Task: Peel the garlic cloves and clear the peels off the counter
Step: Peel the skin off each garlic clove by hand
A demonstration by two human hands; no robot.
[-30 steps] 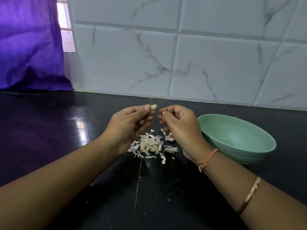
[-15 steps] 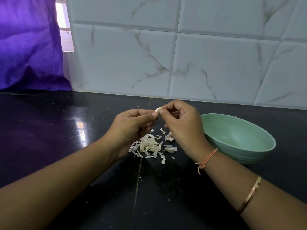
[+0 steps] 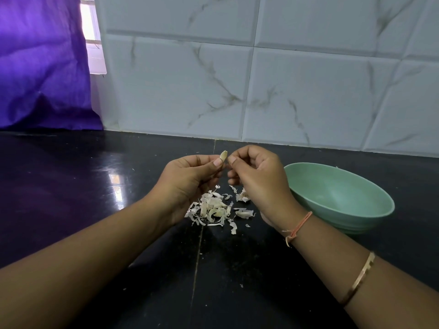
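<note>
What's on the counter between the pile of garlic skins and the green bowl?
The right hand and its wrist hang over that stretch in the head view. Beside the peel pile, a few loose peels lie. The strip nearest the bowl is hidden.

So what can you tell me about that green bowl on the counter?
The green bowl is pale mint, smooth and matte, probably plastic, wide and shallow with faint ridges low on its outer wall. It sits upright on the black counter, beside the right hand, whose wrist hides its near-left edge. Its visible inside looks empty.
</note>
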